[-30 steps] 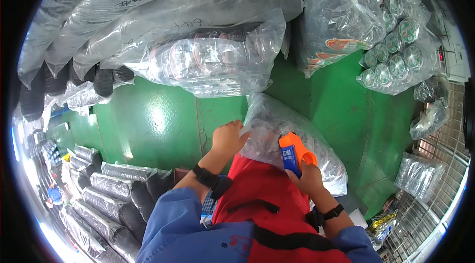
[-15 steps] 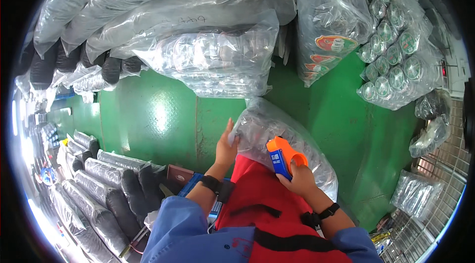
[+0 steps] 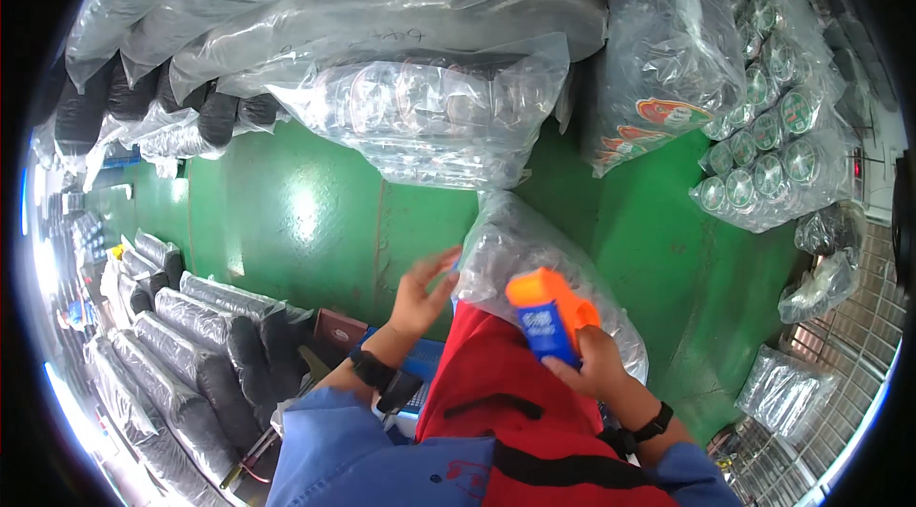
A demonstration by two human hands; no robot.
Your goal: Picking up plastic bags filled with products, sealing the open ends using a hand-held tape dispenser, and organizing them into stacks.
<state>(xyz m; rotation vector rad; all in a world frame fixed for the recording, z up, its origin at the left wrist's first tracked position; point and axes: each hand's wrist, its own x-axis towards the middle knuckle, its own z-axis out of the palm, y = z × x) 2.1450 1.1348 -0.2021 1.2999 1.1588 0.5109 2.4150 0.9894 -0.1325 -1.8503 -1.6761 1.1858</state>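
Observation:
My right hand (image 3: 593, 364) is closed around an orange and blue tape dispenser (image 3: 546, 321), held over a clear plastic bag (image 3: 506, 238). The bag leans in front of my red apron, and its contents look clear and are hard to make out. My left hand (image 3: 425, 297) is at the bag's left edge, fingers stretched out and a little apart. A slight blur covers its fingertips, where a small bluish patch shows that I cannot make out.
A clear bag of cup-like pieces (image 3: 420, 111) lies ahead, below long plastic-wrapped rolls (image 3: 382, 11). Bags of round-ended items (image 3: 763, 154) stand at the right. Wrapped dark stacks (image 3: 210, 326) lie at the left, and a wire rack (image 3: 849, 354) at the right. The floor (image 3: 305, 211) is green.
My left hand has moved left and slightly down, drawing back from the bag's face. The tape dispenser has tilted and shifted slightly left in my right hand.

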